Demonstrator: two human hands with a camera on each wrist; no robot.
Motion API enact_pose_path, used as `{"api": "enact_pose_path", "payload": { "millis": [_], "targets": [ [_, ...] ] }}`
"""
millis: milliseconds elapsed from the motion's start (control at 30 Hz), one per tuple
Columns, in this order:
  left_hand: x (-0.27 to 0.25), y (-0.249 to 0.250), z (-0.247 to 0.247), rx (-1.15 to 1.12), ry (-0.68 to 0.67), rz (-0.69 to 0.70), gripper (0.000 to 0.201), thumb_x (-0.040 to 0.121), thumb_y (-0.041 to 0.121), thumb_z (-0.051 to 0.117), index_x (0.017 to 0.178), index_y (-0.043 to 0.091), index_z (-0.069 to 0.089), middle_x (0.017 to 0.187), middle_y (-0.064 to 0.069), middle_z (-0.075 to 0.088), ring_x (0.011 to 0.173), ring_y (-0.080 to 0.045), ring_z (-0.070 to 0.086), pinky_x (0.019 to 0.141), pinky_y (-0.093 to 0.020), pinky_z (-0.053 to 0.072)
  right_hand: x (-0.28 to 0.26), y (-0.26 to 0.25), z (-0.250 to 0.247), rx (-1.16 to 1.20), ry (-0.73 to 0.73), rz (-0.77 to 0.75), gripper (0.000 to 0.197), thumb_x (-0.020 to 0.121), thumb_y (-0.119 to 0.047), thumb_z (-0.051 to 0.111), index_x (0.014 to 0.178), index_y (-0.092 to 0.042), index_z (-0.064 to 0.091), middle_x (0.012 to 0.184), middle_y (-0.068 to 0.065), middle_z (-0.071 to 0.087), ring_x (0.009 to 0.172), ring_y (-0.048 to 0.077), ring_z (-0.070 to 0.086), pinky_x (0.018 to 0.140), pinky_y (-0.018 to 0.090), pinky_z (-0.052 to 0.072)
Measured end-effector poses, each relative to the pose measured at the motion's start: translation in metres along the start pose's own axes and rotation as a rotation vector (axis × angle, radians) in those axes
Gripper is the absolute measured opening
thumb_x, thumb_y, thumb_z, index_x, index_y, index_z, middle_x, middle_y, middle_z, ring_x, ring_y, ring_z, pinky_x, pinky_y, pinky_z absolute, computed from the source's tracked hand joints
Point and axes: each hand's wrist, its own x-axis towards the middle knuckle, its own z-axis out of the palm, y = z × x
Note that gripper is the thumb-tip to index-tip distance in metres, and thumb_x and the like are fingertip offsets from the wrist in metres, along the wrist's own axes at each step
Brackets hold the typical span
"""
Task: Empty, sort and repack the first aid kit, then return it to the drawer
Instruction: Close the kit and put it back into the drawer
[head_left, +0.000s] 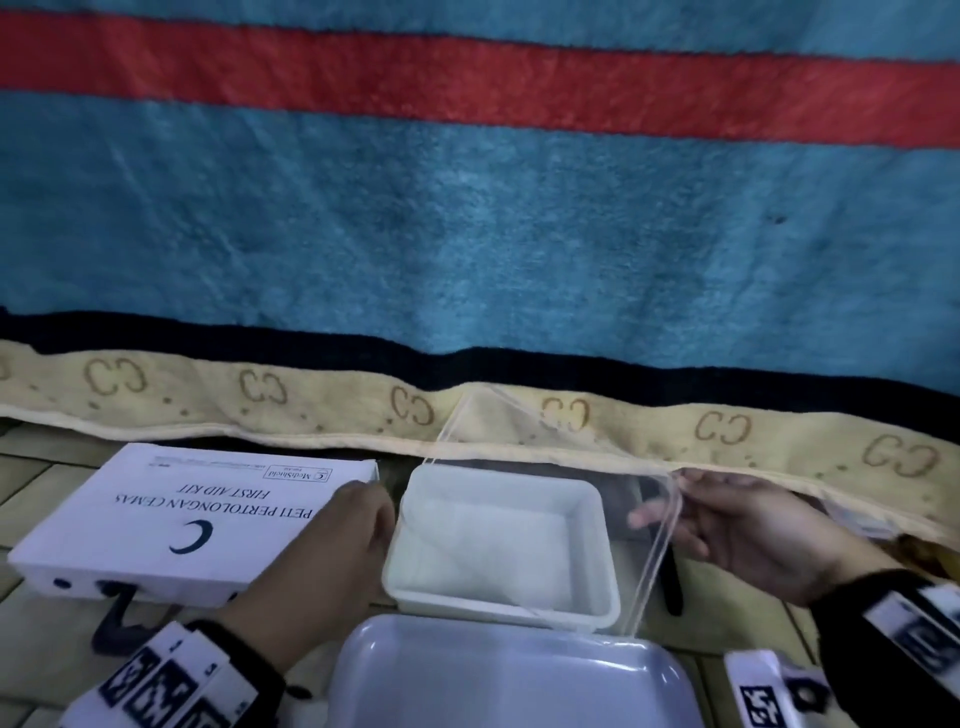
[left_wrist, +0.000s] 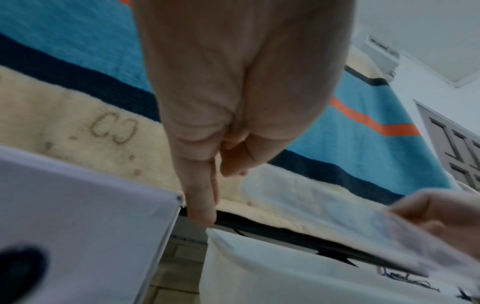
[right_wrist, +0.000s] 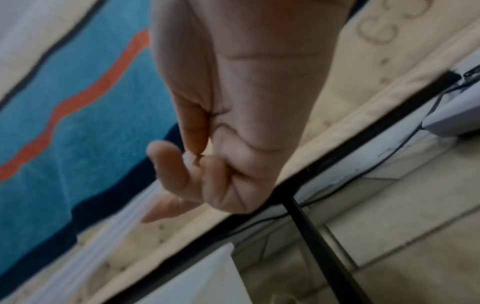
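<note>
My right hand (head_left: 748, 525) pinches the clear lid (head_left: 550, 467) by its right edge, holding it tilted up over the white tub (head_left: 498, 540). My left hand (head_left: 337, 540) steadies the tub's left wall at nine o'clock; its fingers point down with the tips out of sight, so I cannot tell whether they grip. The tub looks empty apart from a pale lining. Just beside it, at nine o'clock, the first aid kit (head_left: 182, 514) lies closed on the tiled floor (head_left: 41, 639). A white tray (head_left: 509, 675) sits at six o'clock, touching the tub, and a striped blanket (head_left: 467, 234) hangs at twelve. I judge the task barely begun: emptying, sorting, repacking and the return to the drawer all remain. No drawer is in view.
</note>
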Motion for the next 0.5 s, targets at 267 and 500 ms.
{"api": "enact_pose_path", "payload": {
  "millis": [267, 500],
  "targets": [
    [0.02, 0.008, 0.01, 0.009, -0.037, -0.158, 0.03, 0.091, 0.026, 0.053, 0.12, 0.016, 0.051, 0.113, 0.001, 0.062, 0.102, -0.013, 0.059, 0.091, -0.032, 0.047, 0.046, 0.018, 0.016, -0.216, 0.232, 0.201, 0.021, 0.101, -0.016, 0.037, 0.085, -0.009, 0.049, 0.072, 0.015, 0.07, 0.041, 0.012, 0.038, 0.041, 0.019, 0.032],
    [0.017, 0.016, 0.021, 0.152, -0.104, -0.154, 0.052, 0.095, 0.019, 0.047, 0.144, 0.011, 0.029, 0.147, -0.008, 0.033, 0.133, -0.02, 0.035, 0.104, -0.022, 0.028, 0.057, 0.026, 0.032, -0.464, 0.427, 0.028, 0.013, 0.078, -0.002, 0.071, 0.083, -0.006, 0.06, 0.063, 0.004, 0.058, 0.046, 0.008, 0.049, 0.044, 0.018, 0.039]
  ]
}}
